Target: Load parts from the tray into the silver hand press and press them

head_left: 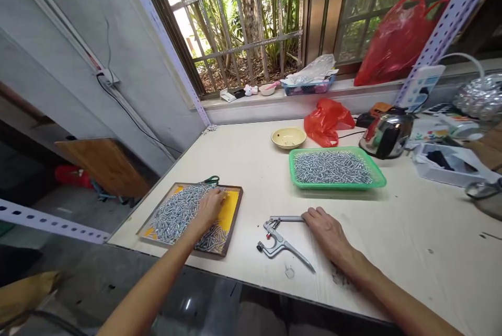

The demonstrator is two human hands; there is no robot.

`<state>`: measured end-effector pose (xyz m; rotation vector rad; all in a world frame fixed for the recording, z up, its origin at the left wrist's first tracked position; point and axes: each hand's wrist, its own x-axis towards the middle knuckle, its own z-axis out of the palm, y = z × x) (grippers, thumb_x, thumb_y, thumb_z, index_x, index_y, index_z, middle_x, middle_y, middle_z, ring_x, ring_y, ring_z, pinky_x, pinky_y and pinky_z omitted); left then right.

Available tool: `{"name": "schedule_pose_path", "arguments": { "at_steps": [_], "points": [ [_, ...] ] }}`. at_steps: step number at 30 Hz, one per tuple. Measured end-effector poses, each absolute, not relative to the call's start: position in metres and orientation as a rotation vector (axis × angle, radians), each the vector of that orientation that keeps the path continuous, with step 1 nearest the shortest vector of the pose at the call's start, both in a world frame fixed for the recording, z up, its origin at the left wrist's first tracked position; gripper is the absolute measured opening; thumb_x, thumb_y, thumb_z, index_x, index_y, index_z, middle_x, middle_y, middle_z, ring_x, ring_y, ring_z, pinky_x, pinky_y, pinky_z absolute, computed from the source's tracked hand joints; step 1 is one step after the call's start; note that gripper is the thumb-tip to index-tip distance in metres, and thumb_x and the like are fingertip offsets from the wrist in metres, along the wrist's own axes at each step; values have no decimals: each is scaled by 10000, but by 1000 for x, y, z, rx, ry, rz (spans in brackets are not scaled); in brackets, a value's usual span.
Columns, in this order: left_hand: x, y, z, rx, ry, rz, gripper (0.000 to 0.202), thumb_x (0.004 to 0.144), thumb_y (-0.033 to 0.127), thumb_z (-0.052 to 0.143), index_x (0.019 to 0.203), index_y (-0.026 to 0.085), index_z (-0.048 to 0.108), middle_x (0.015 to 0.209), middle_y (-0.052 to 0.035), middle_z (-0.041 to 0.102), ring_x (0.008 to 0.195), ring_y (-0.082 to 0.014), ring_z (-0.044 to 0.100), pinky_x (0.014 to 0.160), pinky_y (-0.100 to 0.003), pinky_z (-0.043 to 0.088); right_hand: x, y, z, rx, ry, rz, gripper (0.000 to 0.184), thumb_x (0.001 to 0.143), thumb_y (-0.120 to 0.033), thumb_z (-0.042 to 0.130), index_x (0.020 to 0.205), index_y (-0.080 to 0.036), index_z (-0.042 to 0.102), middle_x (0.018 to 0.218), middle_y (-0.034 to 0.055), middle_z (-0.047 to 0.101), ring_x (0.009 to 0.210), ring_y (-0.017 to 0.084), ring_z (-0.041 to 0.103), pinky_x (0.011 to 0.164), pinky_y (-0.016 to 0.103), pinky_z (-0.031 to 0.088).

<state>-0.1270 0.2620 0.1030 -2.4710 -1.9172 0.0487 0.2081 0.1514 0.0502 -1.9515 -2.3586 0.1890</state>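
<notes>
While the left hand (210,206) dips among metal pieces (176,213) in the tray (235,216), its grip impossible to tell, the right hand (326,229) has its fingers curled over one handle of the pliers (280,242) on the surface (247,155).

bright daylight from the window (251,17), dim floor (117,273) at lower left, stretched edges

No writing, brand, number or sign can be read here.
</notes>
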Motion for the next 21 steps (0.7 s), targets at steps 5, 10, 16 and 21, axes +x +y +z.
{"name": "schedule_pose_path", "arguments": {
  "at_steps": [5, 10, 16, 21],
  "points": [
    [-129, 285, 95, -2508, -1783, 158, 275, 914, 144, 384, 972, 152, 652, 1048, -130, 569, 1036, -244, 503, 806, -321, 410, 206, 152, 49, -1980, -2336, 182, 313, 898, -13, 382, 943, -200, 628, 984, 52, 590, 936, 199, 483, 704, 314, 335],
    [-135, 287, 90, -2565, -1749, 76, 246, 908, 125, 387, 859, 148, 626, 1031, -148, 582, 1030, -248, 514, 798, -324, 418, 204, 153, 48, -2014, -2342, 164, 304, 898, -21, 389, 946, -200, 630, 996, 57, 591, 952, 207, 484, 708, 313, 336],
    [-132, 265, 95, -2542, -2363, -469, 216, 860, 278, 487, 861, 129, 644, 830, -67, 638, 731, -174, 607, 686, -287, 487, 208, 153, 56, -2014, -2357, 255, 258, 915, -65, 402, 958, -184, 627, 1021, 66, 587, 975, 209, 494, 718, 306, 349],
    [-126, 227, 109, -2402, -2760, -1163, 355, 720, 429, 632, 877, 112, 660, 675, -15, 634, 528, -122, 567, 523, -232, 476, 180, 165, 95, -1775, -2183, 333, 167, 930, -176, 478, 998, -162, 629, 1047, 94, 590, 998, 209, 509, 787, 306, 374]
  ]
}}
